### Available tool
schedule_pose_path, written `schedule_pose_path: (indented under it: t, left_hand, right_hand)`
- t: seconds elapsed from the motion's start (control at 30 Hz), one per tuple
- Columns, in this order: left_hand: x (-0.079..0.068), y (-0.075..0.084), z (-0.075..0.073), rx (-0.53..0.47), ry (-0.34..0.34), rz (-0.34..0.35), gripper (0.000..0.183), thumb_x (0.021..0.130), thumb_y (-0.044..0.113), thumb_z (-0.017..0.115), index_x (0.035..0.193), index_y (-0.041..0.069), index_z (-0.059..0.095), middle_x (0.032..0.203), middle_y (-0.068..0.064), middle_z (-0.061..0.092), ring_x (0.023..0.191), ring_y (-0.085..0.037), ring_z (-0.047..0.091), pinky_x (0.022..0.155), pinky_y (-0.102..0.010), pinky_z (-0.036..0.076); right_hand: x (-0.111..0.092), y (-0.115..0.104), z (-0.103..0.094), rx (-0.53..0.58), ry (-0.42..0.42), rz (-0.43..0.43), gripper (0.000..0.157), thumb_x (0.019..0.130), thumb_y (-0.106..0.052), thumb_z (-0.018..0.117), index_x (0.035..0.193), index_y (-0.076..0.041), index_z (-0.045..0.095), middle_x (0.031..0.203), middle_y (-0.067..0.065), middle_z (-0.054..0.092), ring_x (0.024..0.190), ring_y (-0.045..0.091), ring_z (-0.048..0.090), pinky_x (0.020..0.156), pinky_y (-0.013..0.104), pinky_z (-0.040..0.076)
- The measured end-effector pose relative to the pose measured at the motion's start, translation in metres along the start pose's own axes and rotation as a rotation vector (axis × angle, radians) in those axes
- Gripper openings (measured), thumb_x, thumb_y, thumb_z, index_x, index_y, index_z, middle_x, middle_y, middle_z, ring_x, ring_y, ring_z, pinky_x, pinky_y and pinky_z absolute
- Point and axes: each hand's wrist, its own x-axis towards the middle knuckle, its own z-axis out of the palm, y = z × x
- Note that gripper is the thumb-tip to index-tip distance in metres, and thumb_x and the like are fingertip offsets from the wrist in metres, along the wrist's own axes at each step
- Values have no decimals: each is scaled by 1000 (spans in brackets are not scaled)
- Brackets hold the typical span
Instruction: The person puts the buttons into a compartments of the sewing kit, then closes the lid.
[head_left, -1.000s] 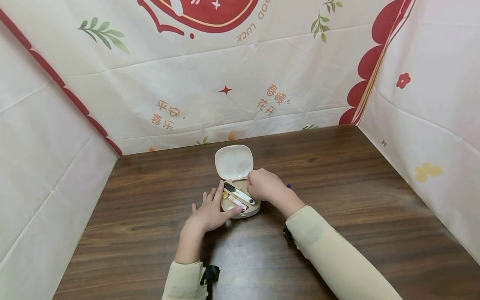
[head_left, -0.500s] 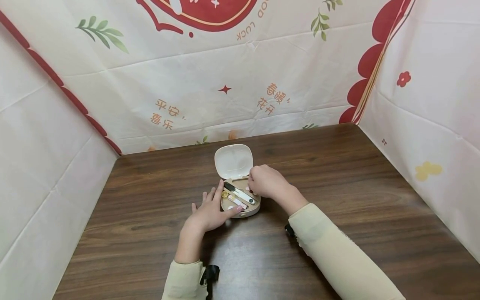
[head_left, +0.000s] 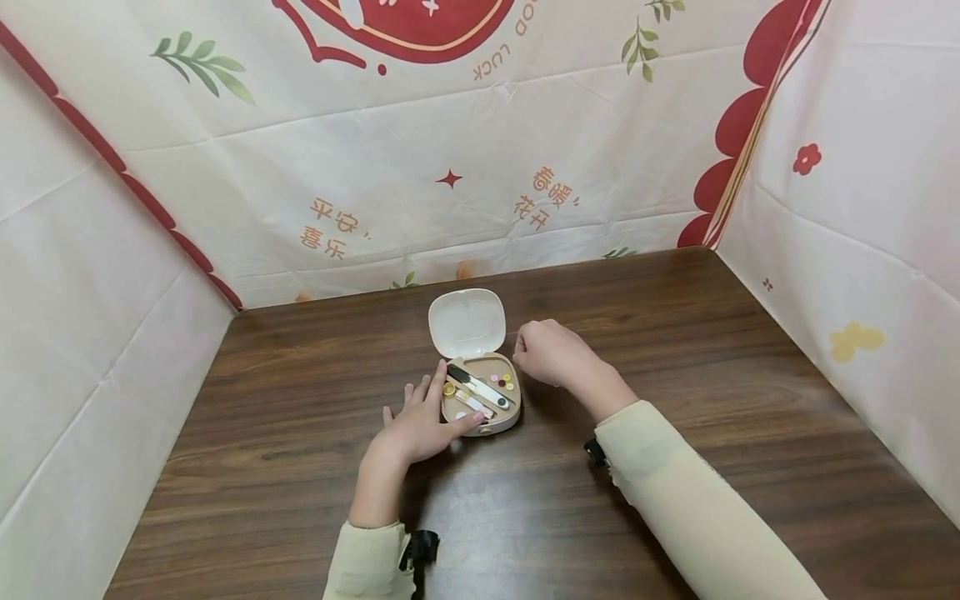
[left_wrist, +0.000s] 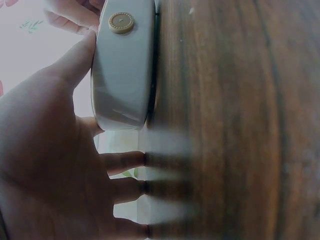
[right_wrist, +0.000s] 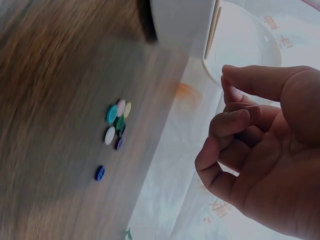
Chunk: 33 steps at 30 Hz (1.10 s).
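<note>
Step in hand: buttons are being taken, by the look of it, out of a small sewing case (head_left: pixel 480 400) that sits open at the middle of the tabletop (head_left: pixel 675 467), its lid (head_left: pixel 467 322) hinged back and standing up behind the tray.

Left hand (head_left: pixel 420 427): flat on the tabletop, fingers straight, thumb pressed along the case's near wall; it steadies the case and grips nothing.

Right hand (head_left: pixel 551 352): raised just right of the case, clear of it, fingers curled with fingertips drawn together. I cannot tell whether a button is pinched between them.

A cluster of small buttons (right_wrist: pixel 117 125) lies on the tabletop, one blue button (right_wrist: pixel 100 173) a little apart from it. More buttons (head_left: pixel 504 382) remain in the tray's right corner.

Judged next move: a fine fingertip pinch on one flat button, with the case kept braced.

Materials: the case is smooth, rounded plastic, beige tray, pale lid, a round brass-coloured clasp (left_wrist: pixel 121 22) on its front wall. Inside lies a black-and-white snipper (head_left: pixel 477 386). The tabletop is dark wood grain, slightly glossy.
</note>
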Motion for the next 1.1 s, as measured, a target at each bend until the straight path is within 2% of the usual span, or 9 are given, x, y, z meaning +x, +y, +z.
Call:
schedule_pose_path:
  t: [0.2,0.43,0.67,1.1]
  left_hand:
    - [0,0,1,-5,4,-1,105,80,81,51,158,34,-1,164,-13,20,152,-41,11,109,-77,9]
    - [0,0,1,-5,9,1,105,80,81,51,158,34,0,163,-13,21,152,-41,11,109,-77,9]
    - [0,0,2,-11,17,6,104,80,80,52,158,34,1,163,-13,21,151,-41,12,109,-78,9]
    - [-1,0,1,-11,16,3,104,80,80,51,158,34,1,163,-13,21,152,-41,12,109,-78,8]
  right_hand:
    - [-3,9,-4,-15,-24,19,27,93,-16,50,67,-14,57,59,1,59,53,16,55,51,31,42]
    - [-5,24,-6,-56,-18,30,32,94,-16,50,63,-16,57,56,-3,60,53,14,57,53,30,43]
    - [-5,39,-6,-98,-7,43,37,90,-12,49,54,-18,45,55,-2,45,52,15,46,51,30,37]
    - [-11,50,1,-96,-116,79,41,95,-11,43,56,-18,37,52,-3,27,50,14,30,51,29,30]
